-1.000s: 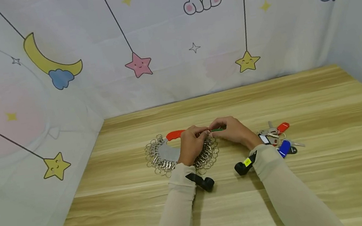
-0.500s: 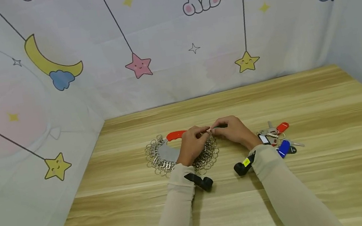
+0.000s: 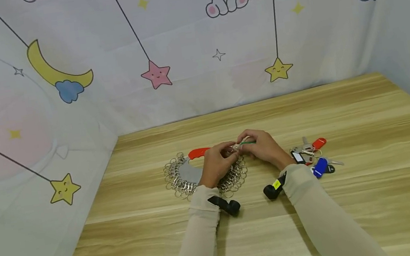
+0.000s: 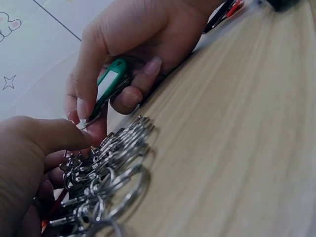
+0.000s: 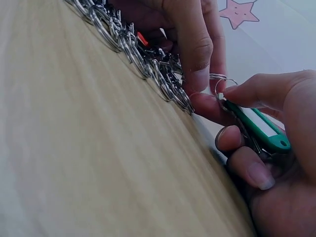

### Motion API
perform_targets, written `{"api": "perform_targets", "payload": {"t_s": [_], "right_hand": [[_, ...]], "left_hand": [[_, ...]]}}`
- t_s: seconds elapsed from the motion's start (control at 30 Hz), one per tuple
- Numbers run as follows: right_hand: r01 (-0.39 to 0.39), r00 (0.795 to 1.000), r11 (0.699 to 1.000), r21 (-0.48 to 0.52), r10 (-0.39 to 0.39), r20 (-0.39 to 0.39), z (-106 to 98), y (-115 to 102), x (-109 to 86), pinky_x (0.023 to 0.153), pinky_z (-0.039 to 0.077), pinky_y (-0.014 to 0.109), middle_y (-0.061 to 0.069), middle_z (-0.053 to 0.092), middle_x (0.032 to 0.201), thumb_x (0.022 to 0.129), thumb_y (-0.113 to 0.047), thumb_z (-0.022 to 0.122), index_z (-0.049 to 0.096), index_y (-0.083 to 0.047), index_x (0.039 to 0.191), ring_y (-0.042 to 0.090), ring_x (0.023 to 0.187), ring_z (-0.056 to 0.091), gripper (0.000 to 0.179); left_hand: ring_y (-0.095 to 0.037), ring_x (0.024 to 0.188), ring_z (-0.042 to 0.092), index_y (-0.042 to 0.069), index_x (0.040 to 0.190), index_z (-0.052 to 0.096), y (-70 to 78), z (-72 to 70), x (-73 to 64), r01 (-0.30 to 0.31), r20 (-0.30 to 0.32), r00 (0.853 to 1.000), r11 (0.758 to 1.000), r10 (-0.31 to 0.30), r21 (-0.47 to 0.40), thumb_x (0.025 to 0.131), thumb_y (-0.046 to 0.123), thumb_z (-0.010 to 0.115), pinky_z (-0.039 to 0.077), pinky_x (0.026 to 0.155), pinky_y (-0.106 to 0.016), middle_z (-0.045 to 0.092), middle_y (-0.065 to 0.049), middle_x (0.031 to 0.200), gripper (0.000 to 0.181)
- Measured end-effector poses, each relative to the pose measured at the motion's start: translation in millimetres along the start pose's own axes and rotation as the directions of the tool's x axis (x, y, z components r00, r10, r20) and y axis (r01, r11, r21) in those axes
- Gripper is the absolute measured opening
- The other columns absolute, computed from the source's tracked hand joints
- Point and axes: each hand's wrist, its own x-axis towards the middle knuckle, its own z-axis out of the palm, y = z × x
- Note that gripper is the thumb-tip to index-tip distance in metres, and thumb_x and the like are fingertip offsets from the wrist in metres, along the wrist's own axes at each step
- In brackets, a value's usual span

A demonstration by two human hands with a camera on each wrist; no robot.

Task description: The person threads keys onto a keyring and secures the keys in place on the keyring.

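Observation:
My right hand [image 3: 264, 148] pinches a green key tag [image 5: 264, 127] with a white label; thin metal, seemingly keys, lies behind it inside the curled fingers. A small metal ring [image 5: 217, 85] sits at the tag's end, between the two hands. My left hand [image 3: 215, 163] pinches at a ring on the right end of a key holder, a grey curved plate [image 3: 191, 173] with a red handle [image 3: 197, 152]. Metal clips and rings [image 4: 123, 190] fringe its edge. The left hand covers part of the plate and handle; whether the rings are linked I cannot tell.
On the wooden table [image 3: 365, 123], right of my right hand, lies a pile of keys with a red tag [image 3: 319, 143], a blue tag [image 3: 319, 168] and a black tag [image 3: 297, 158]. A printed cloth [image 3: 199, 89] rises behind the table's back edge.
The right hand's knuckles have risen slightly and its grip has turned, so the green tag shows again after being mostly hidden half a second ago. The left hand stays almost in place.

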Motion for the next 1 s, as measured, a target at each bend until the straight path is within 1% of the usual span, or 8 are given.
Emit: {"api": "perform_targets", "payload": {"t_s": [0.1, 0.2, 0.3, 0.4, 0.57, 0.73, 1.0], "right_hand": [[0.009, 1.000, 1.000, -0.008, -0.009, -0.003, 0.4, 0.4, 0.5, 0.057, 0.048, 0.037, 0.008, 0.072, 0.086, 0.099, -0.012, 0.065, 0.069, -0.011, 0.105, 0.027, 0.060, 0.059, 0.007], [0.011, 1.000, 1.000, -0.007, -0.011, -0.006, 0.5, 1.4, 0.7, 0.056, 0.049, 0.036, 0.009, 0.071, 0.084, 0.099, -0.011, 0.065, 0.069, -0.010, 0.099, 0.026, 0.059, 0.059, 0.005], [0.002, 1.000, 1.000, 0.029, -0.002, 0.001, 0.1, 2.8, 0.5, 0.058, 0.050, 0.036, 0.010, 0.070, 0.085, 0.099, -0.009, 0.065, 0.070, -0.007, 0.098, 0.027, 0.062, 0.060, 0.005], [-0.015, 1.000, 0.998, 0.058, 0.015, 0.005, -0.4, 3.5, 0.6, 0.058, 0.051, 0.036, 0.011, 0.070, 0.086, 0.099, -0.008, 0.066, 0.070, -0.006, 0.100, 0.028, 0.064, 0.062, 0.005], [-0.037, 0.999, 0.997, 0.065, 0.037, 0.008, -0.7, 2.3, 1.6, 0.055, 0.050, 0.033, 0.011, 0.071, 0.086, 0.099, -0.007, 0.065, 0.070, -0.005, 0.101, 0.029, 0.068, 0.065, 0.006], [-0.045, 0.999, 0.996, 0.073, 0.045, 0.001, -0.6, 1.4, 1.7, 0.049, 0.047, 0.030, 0.012, 0.071, 0.084, 0.098, -0.004, 0.064, 0.070, -0.005, 0.100, 0.029, 0.067, 0.066, 0.006], [-0.033, 0.999, 0.997, 0.066, 0.033, -0.006, -0.6, 0.0, 2.1, 0.049, 0.047, 0.030, 0.013, 0.070, 0.083, 0.097, -0.003, 0.065, 0.070, -0.003, 0.099, 0.027, 0.065, 0.065, 0.005]], "left_hand": [[-0.007, 0.076, 0.066, 0.009, 0.120, 0.073, 0.2, 0.0, 0.0, 0.026, -0.001, 1.000, 1.000, -0.026, -0.005, 0.093, 0.021, 0.077, 0.054, 0.070, -0.026, 0.072, 0.001, 0.091, 0.030], [-0.007, 0.075, 0.065, 0.010, 0.114, 0.075, 0.7, -0.1, -0.2, 0.040, 0.002, 0.999, 0.999, -0.040, -0.001, 0.092, 0.019, 0.077, 0.054, 0.069, -0.027, 0.072, 0.003, 0.088, 0.024], [-0.007, 0.074, 0.064, 0.011, 0.111, 0.077, 1.3, -0.5, -0.6, 0.038, 0.006, 0.999, 0.999, -0.038, 0.008, 0.092, 0.018, 0.076, 0.053, 0.067, -0.027, 0.072, 0.004, 0.087, 0.021], [-0.008, 0.073, 0.064, 0.010, 0.111, 0.078, 1.5, -1.2, -0.9, 0.017, 0.010, 1.000, 1.000, -0.017, 0.013, 0.092, 0.018, 0.076, 0.053, 0.066, -0.028, 0.071, 0.003, 0.087, 0.020], [-0.010, 0.077, 0.064, 0.008, 0.111, 0.077, 1.7, -2.9, -1.5, 0.001, 0.010, 1.000, 1.000, -0.001, 0.009, 0.092, 0.016, 0.076, 0.053, 0.068, -0.029, 0.071, 0.001, 0.092, 0.021], [-0.012, 0.083, 0.065, 0.008, 0.113, 0.077, -0.4, -1.8, -1.4, 0.007, 0.019, 1.000, 1.000, -0.007, 0.003, 0.092, 0.016, 0.077, 0.054, 0.072, -0.028, 0.070, -0.002, 0.099, 0.023], [-0.012, 0.083, 0.065, 0.009, 0.111, 0.078, -2.5, -0.7, 0.2, 0.021, 0.026, 0.999, 0.999, -0.021, 0.026, 0.091, 0.018, 0.077, 0.053, 0.072, -0.027, 0.070, -0.002, 0.101, 0.022]]}}
